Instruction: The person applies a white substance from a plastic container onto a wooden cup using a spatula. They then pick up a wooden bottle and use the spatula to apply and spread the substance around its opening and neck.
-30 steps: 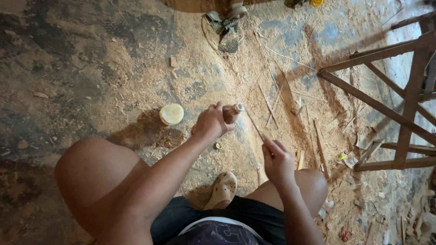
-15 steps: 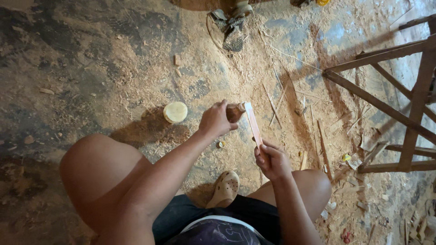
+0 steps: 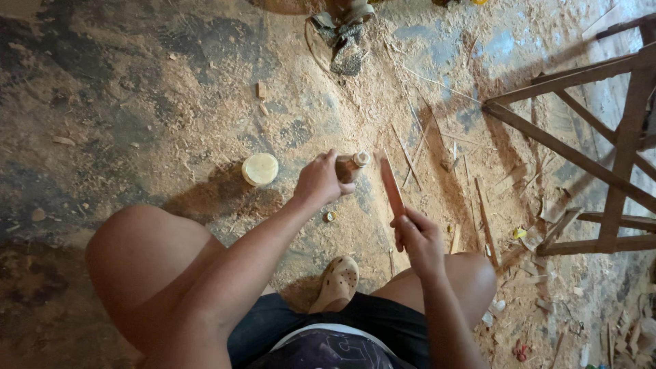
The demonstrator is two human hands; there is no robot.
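So the left hand [image 3: 320, 181] is wrapped around a small brown bottle [image 3: 350, 166], tipped over so its long axis runs roughly sideways with the neck and pale nozzle pointing toward the right of the picture, at the wooden strip [image 3: 391, 187]. The right hand [image 3: 418, 238] has that strip clenched by its lower end, and it stands up out of the fist, long axis running away from the person and leaning a little to the left, top end close beside the bottle's nozzle but I can't tell if they actually touch. Both are held up over the sawdusty floor [image 3: 137, 102], in front of the knees. Compared with half a second ago, the strip has swung a bit more upright and sits closer to the bottle mouth; a second ago it was much lower and looked thinner, edge-on. The left hand has barely shifted. Around them: a round pale lid [image 3: 260, 168] on the floor just left of the left hand, a tiny cap [image 3: 330, 216] right under the wrist, thin wood slivers [image 3: 413, 154] scattered beyond the strip, a wooden frame [image 3: 588, 157] off to the right, a grey sandal [image 3: 347, 51] up top, and a beige clog [image 3: 336, 281] between the legs. Nothing blocks the gap between bottle and strip.
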